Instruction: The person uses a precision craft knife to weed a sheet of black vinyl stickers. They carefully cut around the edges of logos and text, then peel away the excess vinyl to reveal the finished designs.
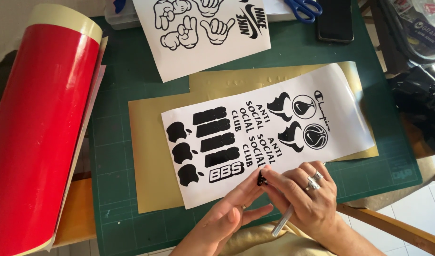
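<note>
Both hands meet at the lower edge of the white backing sheet covered in black vinyl cut-outs (269, 137), which lies on a gold sheet (151, 156) on the green cutting mat (127, 80). The left hand (229, 213) and right hand (307, 196) pinch a small black scrap of vinyl (262, 178) between their fingertips, a tight grip; the right also clasps a slim silver tool (282, 221). It looks like weeding, mid-peel. Getting the scrap off the fingers calls for care. The tool's tip is hidden, and the scrap's shape is hard to make out.
</note>
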